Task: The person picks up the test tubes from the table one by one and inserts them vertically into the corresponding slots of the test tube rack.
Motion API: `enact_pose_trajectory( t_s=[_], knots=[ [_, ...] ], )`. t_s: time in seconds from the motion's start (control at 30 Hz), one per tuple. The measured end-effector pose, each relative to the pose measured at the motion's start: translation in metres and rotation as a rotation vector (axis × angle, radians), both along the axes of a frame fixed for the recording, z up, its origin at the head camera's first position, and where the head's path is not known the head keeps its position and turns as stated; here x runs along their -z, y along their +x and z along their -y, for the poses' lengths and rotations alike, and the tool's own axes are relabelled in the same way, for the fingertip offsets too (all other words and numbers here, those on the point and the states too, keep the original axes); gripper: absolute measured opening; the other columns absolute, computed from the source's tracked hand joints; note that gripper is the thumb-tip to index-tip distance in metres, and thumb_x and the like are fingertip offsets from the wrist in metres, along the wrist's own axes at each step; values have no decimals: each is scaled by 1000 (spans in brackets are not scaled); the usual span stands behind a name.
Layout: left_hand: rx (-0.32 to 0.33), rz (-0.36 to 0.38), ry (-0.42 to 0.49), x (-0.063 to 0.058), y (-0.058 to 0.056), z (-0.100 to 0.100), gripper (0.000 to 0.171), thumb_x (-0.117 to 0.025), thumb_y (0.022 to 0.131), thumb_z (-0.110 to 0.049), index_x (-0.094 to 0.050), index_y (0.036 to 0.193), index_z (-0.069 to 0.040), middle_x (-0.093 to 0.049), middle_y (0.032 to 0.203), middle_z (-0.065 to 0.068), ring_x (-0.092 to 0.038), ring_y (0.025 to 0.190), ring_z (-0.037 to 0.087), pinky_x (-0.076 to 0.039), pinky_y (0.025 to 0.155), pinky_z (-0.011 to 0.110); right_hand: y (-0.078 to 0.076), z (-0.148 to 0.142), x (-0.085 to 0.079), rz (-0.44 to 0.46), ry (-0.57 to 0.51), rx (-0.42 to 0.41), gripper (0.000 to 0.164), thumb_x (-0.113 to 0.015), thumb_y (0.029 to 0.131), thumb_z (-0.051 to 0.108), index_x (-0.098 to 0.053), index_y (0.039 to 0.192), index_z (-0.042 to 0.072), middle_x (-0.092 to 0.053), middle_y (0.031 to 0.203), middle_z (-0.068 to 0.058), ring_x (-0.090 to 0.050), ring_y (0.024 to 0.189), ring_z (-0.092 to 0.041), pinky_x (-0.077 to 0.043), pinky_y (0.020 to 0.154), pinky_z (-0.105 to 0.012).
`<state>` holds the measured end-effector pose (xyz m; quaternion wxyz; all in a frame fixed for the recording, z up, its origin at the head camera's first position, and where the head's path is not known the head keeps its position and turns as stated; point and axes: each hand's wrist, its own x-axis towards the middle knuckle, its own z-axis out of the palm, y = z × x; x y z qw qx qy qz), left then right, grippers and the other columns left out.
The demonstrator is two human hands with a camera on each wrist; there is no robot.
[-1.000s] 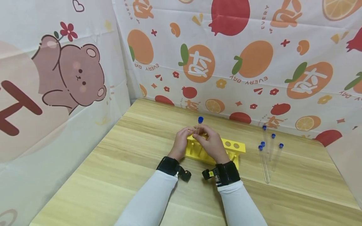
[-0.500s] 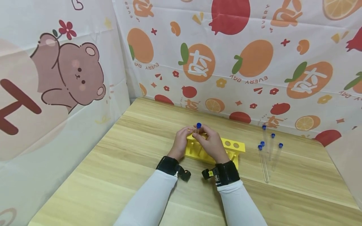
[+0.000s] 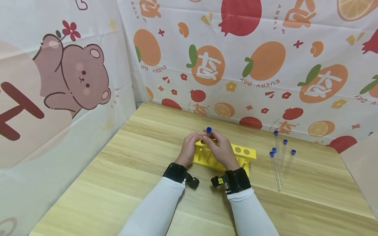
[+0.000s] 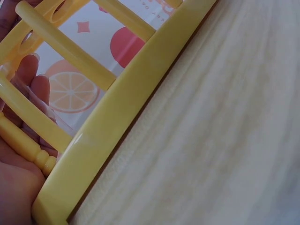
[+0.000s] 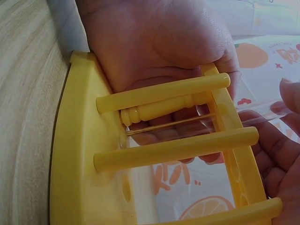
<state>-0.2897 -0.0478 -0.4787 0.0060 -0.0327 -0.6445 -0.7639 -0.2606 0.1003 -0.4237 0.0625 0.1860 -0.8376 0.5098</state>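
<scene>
A yellow test tube rack (image 3: pixel 252 154) stands upright on the table in the head view. My left hand (image 3: pixel 187 151) grips its left end, the palm against the end post and the fingers (image 4: pixel 40 89) behind it. Between thumb and fingers, my right hand (image 3: pixel 222 150) pinches a clear test tube (image 5: pixel 260 111) with a blue cap (image 3: pixel 208 130). In the right wrist view the tube passes through the rack's top plate (image 5: pixel 236 145) near the left end, and its lower part reaches close to the base (image 5: pixel 77 154). The right fingers partly hide the tube in the head view.
Several clear test tubes (image 3: pixel 276 172) with blue caps lie on the wooden table (image 3: pixel 127 177) right of the rack. Two round holes (image 3: pixel 246 152) show at the rack's right end. Printed cloth (image 3: pixel 236 65) hangs behind and at the left.
The blue-capped tube has sunk lower between my hands than a second ago. Since half a second ago its cap has shifted slightly right. My left hand stays on the rack.
</scene>
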Motion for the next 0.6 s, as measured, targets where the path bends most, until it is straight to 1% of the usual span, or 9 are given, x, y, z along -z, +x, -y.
enact_pose_trajectory(
  t_s=[0.1, 0.2, 0.27, 0.43, 0.6],
  knots=[
    [6, -2, 8, 1, 0, 0, 32, -44, 93, -16, -69, 104, 0, -68, 112, 10, -55, 113, 22, -35, 107, 41, 1, 0, 0, -7, 11, 1, 41, -59, 95, 43, -65, 126, 15, -68, 97, 0, -62, 100, -17, -56, 85, -38],
    [5, -6, 10, 1, 1, 0, 32, -44, 93, -15, -69, 103, 0, -69, 110, 10, -56, 112, 22, -35, 106, 40, 1, 0, 0, -14, 30, 7, 41, -60, 95, 43, -67, 121, 13, -68, 97, 1, -62, 100, -17, -56, 82, -36],
    [-1, -11, 1, 1, 1, 0, 32, -44, 93, -16, -70, 103, 0, -69, 110, 9, -57, 112, 22, -36, 106, 40, 2, -1, 0, -14, 37, 12, 39, -60, 94, 44, -67, 119, 15, -68, 97, 1, -61, 99, -17, -56, 81, -35],
    [-2, -8, -8, 0, 1, 0, 33, -44, 93, -18, -69, 106, 0, -68, 113, 10, -56, 114, 22, -35, 109, 43, 2, -1, -1, -7, 21, 7, 37, -58, 96, 43, -67, 119, 16, -69, 105, 2, -61, 102, -16, -56, 88, -36],
    [1, -13, -16, 2, 0, 0, 34, -45, 93, -18, -69, 108, 0, -68, 115, 12, -57, 116, 24, -35, 109, 44, 1, -1, -1, -27, 31, 14, 33, -60, 95, 39, -69, 117, 15, -69, 104, 1, -61, 102, -17, -56, 86, -37]
  ],
)
